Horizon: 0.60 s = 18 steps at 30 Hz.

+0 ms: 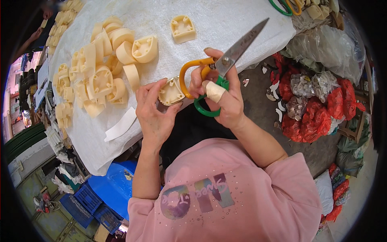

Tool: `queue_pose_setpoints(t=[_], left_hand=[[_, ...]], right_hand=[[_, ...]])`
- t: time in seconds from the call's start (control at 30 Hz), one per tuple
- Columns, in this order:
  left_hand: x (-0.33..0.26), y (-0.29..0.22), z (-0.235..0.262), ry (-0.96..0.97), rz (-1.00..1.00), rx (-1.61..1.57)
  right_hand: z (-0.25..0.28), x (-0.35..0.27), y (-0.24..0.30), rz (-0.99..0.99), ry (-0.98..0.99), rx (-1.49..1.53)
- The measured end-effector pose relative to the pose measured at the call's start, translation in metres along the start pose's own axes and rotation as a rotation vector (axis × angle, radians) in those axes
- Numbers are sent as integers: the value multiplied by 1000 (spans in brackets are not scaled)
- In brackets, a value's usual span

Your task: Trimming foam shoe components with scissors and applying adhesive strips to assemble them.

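- Two hands up, both loaded: left hand [152,121] pinches one cream part [171,93] between thumb and fingers; right hand [230,105] has its fingers closed round scissors [241,45].
- Held part sits between the hands, near the front edge of the white woven sheet [161,52], hollow side toward camera (small posts inside).
- Scissors: one orange loop, one green, blade tip toward upper right, blades look together. Orange loop right beside the held part; can't tell if touching.
- Pale wrap [215,92] on the right thumb.
- Pile of cream parts [100,82] on the sheet's left, mixed orientation, some hollow side showing. One loose part [183,29] well apart, near the top.
- White strip [121,124] at the near edge, left of the left hand.
- Red bags [308,125] on the floor at right, with clear plastic pieces [312,86] bunched among them (can't tell what they are).
- Clear plastic sheeting [326,50] above those, contents unreadable.
- Blue crate [88,197] lower left, slatted, contents unclear; blue plastic piece [113,183] beside it (tub or seat, can't tell).
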<state>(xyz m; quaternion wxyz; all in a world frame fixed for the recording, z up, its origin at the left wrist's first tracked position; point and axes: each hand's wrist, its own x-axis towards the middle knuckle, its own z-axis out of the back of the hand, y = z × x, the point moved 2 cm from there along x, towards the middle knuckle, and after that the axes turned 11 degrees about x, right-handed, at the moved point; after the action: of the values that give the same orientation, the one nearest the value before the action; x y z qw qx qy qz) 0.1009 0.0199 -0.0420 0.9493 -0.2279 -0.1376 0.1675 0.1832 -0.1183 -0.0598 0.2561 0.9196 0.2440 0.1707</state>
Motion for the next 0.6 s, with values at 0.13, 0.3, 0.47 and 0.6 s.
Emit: queue_pose_setpoints(t=[0.13, 0.3, 0.47, 0.6], left_hand=[[-1, 4, 0, 35, 19, 23], [-1, 2, 1, 30, 44, -25], [3, 6, 0, 45, 54, -29], [-2, 4, 3, 35, 6, 33]], right_hand=[[3, 3, 8, -36, 19, 72], [-1, -8, -1, 23, -47, 58], [2, 15, 7, -80, -8, 97], [-11, 34, 7, 162, -35, 250]])
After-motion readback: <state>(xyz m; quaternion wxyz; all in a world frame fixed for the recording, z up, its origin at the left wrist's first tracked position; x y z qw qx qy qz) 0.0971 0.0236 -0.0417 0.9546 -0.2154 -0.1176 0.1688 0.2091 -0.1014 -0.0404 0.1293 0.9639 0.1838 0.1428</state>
